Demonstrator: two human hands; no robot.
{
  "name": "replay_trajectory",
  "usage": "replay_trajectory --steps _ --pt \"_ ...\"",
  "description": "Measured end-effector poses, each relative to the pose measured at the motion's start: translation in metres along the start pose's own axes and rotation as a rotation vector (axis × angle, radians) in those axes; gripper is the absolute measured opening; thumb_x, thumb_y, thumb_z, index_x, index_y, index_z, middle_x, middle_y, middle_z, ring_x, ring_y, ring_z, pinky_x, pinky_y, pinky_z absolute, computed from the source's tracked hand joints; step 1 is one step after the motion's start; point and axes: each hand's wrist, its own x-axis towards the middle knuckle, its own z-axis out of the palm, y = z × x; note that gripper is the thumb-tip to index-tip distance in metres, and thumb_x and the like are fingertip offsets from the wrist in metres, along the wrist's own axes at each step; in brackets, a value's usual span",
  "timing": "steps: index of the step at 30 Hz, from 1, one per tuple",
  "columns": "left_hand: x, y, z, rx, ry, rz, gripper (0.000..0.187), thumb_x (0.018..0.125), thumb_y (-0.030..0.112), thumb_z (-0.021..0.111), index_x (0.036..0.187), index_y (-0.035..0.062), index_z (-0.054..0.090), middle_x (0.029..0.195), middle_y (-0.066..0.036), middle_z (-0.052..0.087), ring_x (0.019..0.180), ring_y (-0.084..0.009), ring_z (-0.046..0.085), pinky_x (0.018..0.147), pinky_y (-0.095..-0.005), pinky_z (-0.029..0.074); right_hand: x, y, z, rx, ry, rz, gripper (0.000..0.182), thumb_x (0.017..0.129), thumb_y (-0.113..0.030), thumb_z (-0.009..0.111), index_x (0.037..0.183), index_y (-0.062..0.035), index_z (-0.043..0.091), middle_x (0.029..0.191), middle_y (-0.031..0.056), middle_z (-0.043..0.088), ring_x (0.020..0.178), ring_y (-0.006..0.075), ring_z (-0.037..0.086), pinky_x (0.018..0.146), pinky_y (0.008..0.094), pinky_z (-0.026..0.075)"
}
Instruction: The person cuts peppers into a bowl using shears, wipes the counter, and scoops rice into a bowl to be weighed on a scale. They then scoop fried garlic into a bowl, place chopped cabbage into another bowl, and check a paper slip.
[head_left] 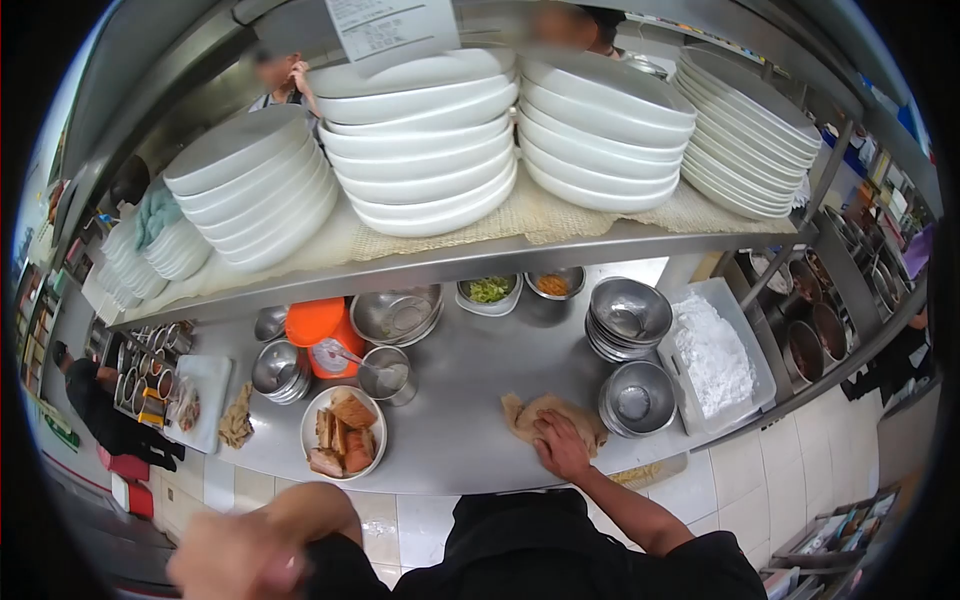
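Note:
My right hand (562, 446) presses down on a tan cloth (580, 418) lying on the steel counter, its fingers bent over the fabric. Just right of the cloth stands a stack of metal bowls (636, 400). My left hand (240, 555) is raised low at the left, close to the camera and smeared by motion, so its fingers do not show clearly. Beyond that hand, a white bowl (378, 425) near the counter's front edge holds several browned pieces of food (343, 432). Behind this bowl is a metal cup (388, 376) with a utensil leaning in it.
Tall stacks of white plates (420, 150) fill the shelf (440, 262) above the counter. A plastic tub of white powder (745, 310) stands at the right. Bowls of chopped greens (490, 289) and orange bits (553, 285) sit at the back. A person (110, 400) stands far left.

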Motion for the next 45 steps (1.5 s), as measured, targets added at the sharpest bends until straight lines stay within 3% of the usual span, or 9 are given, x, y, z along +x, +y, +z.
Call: replay_trajectory --steps 1,2,6,10,11,13,39,43,45 --pt "-0.005 0.004 -0.008 0.173 -0.315 -0.473 0.019 0.074 0.022 0.07 0.078 0.0045 0.062 0.078 -0.009 0.063 0.067 -0.0222 0.062 0.059 -0.037 0.05 0.003 -0.002 -0.001 0.005 -0.009 0.036 0.032 0.084 -0.017 0.058 0.113 -0.0035 0.052 0.126 0.0155 0.049 0.12 0.0347 0.044 0.103 0.0443 0.034" --pt "-0.026 -0.05 0.041 -0.188 0.264 -0.15 0.03 0.07 0.028 0.068 0.049 0.0113 0.056 0.053 0.003 0.051 0.047 -0.0111 0.048 0.054 -0.0326 0.048 0.005 -0.003 0.001 0.006 -0.009 0.02 0.032 0.084 -0.017 0.058 0.113 -0.0035 0.052 0.126 0.0155 0.049 0.12 0.0347 0.044 0.103 0.0443 0.034" --pt "-0.038 -0.053 0.104 -0.787 0.566 -0.647 0.023 0.068 0.019 0.067 0.067 -0.0033 0.062 0.059 -0.013 0.057 0.061 -0.0266 0.058 0.082 -0.0545 0.046 0.002 -0.002 0.005 -0.056 0.013 0.033 0.036 0.082 -0.015 0.058 0.115 -0.0032 0.052 0.124 0.0174 0.05 0.117 0.0359 0.045 0.101 0.0444 0.034" --pt "-0.045 -0.069 0.1 -1.559 0.3 -0.018 0.024 0.074 0.017 0.063 0.061 -0.0009 0.052 0.055 -0.016 0.049 0.049 -0.0317 0.054 0.078 -0.0628 0.044 0.002 -0.001 0.007 -0.043 0.026 0.027 0.036 0.082 -0.016 0.058 0.115 -0.0037 0.051 0.125 0.0165 0.05 0.118 0.0356 0.045 0.101 0.0446 0.034" --pt "-0.03 -0.066 0.102 -1.543 0.289 0.114 0.018 0.081 0.015 0.058 0.078 -0.0028 0.057 0.071 -0.015 0.055 0.061 -0.027 0.057 0.082 -0.0544 0.045 0.002 -0.001 0.007 -0.04 0.033 0.018 0.036 0.082 -0.016 0.058 0.115 -0.0037 0.051 0.125 0.0165 0.05 0.118 0.0356 0.045 0.101 0.0446 0.034" --pt "0.002 -0.057 0.096 -1.504 0.291 0.215 0.035 0.083 0.022 0.064 0.055 0.0037 0.053 0.053 -0.01 0.049 0.043 -0.0189 0.048 0.071 -0.0354 0.05 0.0 -0.001 0.008 -0.048 0.024 0.04 0.036 0.082 -0.017 0.058 0.115 -0.0038 0.051 0.125 0.0155 0.05 0.119 0.0353 0.044 0.101 0.0448 0.034" --pt "-0.004 -0.056 0.073 -1.371 0.296 0.465 0.031 0.082 0.011 0.059 0.052 0.0049 0.051 0.049 -0.007 0.046 0.037 -0.0173 0.042 0.062 -0.0406 0.054 0.0 -0.001 0.01 -0.07 0.048 0.025 0.037 0.083 -0.018 0.058 0.116 -0.004 0.051 0.125 0.0147 0.051 0.116 0.0344 0.047 0.099 0.0445 0.035" --pt "-0.001 -0.036 0.082 -1.146 0.724 -0.61 0.02 0.083 0.022 0.06 0.077 0.0032 0.057 0.07 -0.009 0.055 0.062 -0.0186 0.052 0.07 -0.0344 0.046 -0.001 0.0 0.011 -0.06 0.052 0.025 0.037 0.081 -0.016 0.059 0.115 -0.0053 0.052 0.124 0.0136 0.05 0.118 0.0325 0.046 0.1 0.0442 0.035" --pt "0.002 -0.048 0.094 -1.352 0.511 -0.807 0.018 0.085 0.017 0.059 0.092 0.0015 0.056 0.084 -0.007 0.055 0.075 -0.0153 0.052 0.073 -0.0293 0.043 -0.011 0.022 0.033 0.277 0.07 0.17 0.04 0.08 -0.02 0.061 0.117 -0.0063 0.052 0.125 0.0122 0.05 0.12 0.0313 0.046 0.101 0.0432 0.034"
